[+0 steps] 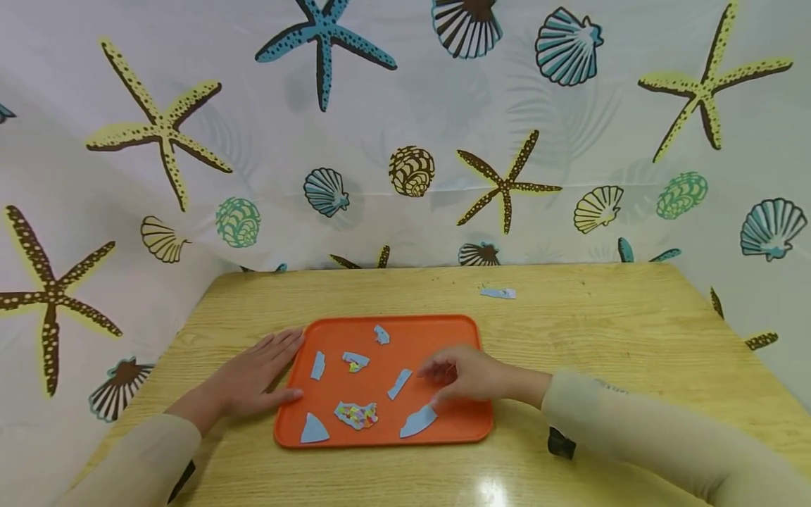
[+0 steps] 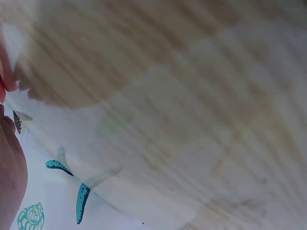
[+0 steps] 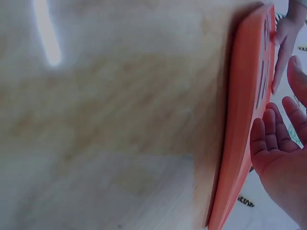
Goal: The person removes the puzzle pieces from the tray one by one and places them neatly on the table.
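Note:
An orange tray (image 1: 437, 331) lies on the table with several flat light-blue pieces on it, irregularly cut like paper. My left hand (image 1: 256, 377) rests at the tray's left edge, fingers extended and thumb at the rim. Over the tray's right side, my right hand (image 1: 469, 374) has loosely bent fingers and nothing between them. Its thumb tip is right at a curved blue piece (image 1: 418, 421), and a narrow strip (image 1: 400, 384) lies just left of its fingers. A larger piece with a multicoloured pattern (image 1: 357, 415) sits near the front, beside a triangular piece (image 1: 314, 429).
Farther back on the tray are a small piece (image 1: 381, 334), a partly coloured piece (image 1: 355, 361) and another blue piece (image 1: 318, 365). Beyond the tray, a blue strip (image 1: 498, 293) lies on the wooden table (image 1: 589, 331). A shell-patterned curtain (image 1: 380, 232) hangs behind.

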Available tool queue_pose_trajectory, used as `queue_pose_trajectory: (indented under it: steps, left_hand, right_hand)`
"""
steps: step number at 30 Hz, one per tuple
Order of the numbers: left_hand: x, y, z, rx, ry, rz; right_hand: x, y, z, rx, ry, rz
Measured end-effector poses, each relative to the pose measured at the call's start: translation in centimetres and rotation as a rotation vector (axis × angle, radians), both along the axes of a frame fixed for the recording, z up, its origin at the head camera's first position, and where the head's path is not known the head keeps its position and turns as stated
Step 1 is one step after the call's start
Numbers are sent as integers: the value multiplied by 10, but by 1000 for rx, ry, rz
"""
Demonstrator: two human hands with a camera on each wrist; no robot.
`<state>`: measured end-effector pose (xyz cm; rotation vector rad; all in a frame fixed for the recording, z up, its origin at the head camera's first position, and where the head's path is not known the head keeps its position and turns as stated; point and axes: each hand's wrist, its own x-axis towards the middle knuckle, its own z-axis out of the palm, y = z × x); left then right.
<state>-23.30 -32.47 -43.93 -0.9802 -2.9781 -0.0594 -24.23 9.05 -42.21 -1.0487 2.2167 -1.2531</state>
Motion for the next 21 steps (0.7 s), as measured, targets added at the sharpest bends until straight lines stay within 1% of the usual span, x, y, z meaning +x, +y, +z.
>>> queue_pose_trajectory:
  steps: [4, 7, 15, 21]
  left_hand:
    - [-1, -1, -2, 10, 7, -1]
    - [0, 0, -2, 17, 11, 1]
    - [0, 0, 1, -4, 8, -3]
    - [0, 0, 1, -19, 14, -3]
  right_hand:
    - [8, -3, -1, 21, 20, 50]
    - [11, -4, -3, 33, 37, 75]
    - [11, -4, -8, 72, 39, 71]
    - [12, -5, -12, 85, 42, 60]
